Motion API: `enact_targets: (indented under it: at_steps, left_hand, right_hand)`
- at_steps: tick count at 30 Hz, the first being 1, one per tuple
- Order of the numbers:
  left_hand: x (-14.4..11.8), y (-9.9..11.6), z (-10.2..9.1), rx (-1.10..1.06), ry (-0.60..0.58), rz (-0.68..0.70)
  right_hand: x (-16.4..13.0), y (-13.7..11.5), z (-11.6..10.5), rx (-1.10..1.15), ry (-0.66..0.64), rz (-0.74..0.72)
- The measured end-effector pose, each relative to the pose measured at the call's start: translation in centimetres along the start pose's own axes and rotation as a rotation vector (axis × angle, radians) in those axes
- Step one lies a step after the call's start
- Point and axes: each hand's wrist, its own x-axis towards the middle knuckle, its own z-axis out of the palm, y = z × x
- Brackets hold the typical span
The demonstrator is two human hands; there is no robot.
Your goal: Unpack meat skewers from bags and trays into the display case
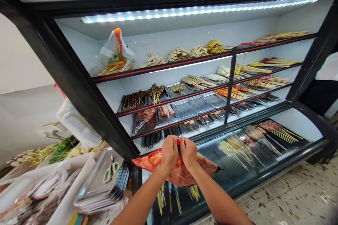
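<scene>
Two bare hands pinch the top edge of a red-orange plastic packet before a glass display fridge.

Head view: the left hand and right hand meet at six o'clock, fingers closed tight on the packet's edge. Stacked steel trays with green-handled scissors lie at eight o'clock; skewers fill the shelves at twelve.
</scene>
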Motion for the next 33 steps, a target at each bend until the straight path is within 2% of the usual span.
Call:
enact_targets:
  at_steps: [3,5,7,10,12,14,16,19,21,23,26,29,31,33]
  left_hand:
    - [-0.4,0.1,0.1,-0.099,-0.109,-0.121]
    - [-1.0,-0.3,-0.7,-0.126,-0.123,-0.137]
    - [-1.6,-1.4,-2.3,-0.123,-0.052,-0.156]
    - [-1.8,-3.7,-5.5,-0.115,0.097,-0.237]
    - [-1.2,-4.9,-7.4,-0.126,0.123,-0.297]
    - [-0.4,-5.4,-8.3,-0.122,0.07,-0.319]
    - [0.0,-5.3,-8.6,-0.097,-0.066,-0.271]
    - [-0.8,-5.9,-9.2,-0.027,-0.183,-0.221]
    - [-2.0,-7.6,-10.3,0.067,-0.168,-0.289]
    - [-3.3,-10.3,-11.9,0.189,-0.153,-0.399]
    - [-5.2,-14.3,-13.5,0.225,-0.155,-0.534]
    - [-6.8,-15.9,-13.0,0.096,-0.278,-0.519]
    - [-7.4,-15.2,-11.6,0.156,-0.343,-0.416]
    - [-7.7,-13.3,-9.8,0.233,-0.334,-0.302]
  right_hand:
    - [-0.6,-0.4,0.4,0.007,-0.038,-0.017]
    - [-0.5,-0.2,0.5,0.021,-0.073,-0.052]
    - [0.1,0.7,0.2,0.005,-0.05,-0.049]
    - [1.8,2.9,-0.7,-0.034,0.093,0.055]
    - [2.7,4.1,-1.2,-0.037,0.152,0.068]
    - [3.0,4.6,-1.2,-0.043,0.152,0.001]
    - [3.2,4.6,-1.1,-0.059,0.141,-0.053]
    - [3.8,5.1,-1.7,-0.068,0.183,-0.036]
    - [4.6,5.9,-2.8,-0.047,0.242,0.036]
    - [5.5,6.5,-3.9,-0.022,0.295,0.103]
    - [5.8,6.3,-4.6,-0.019,0.309,0.087]
    - [5.3,5.3,-3.9,-0.077,0.271,-0.001]
    - [4.7,4.7,-3.3,-0.108,0.243,-0.051]
    - [4.1,4.4,-2.7,-0.112,0.222,-0.087]
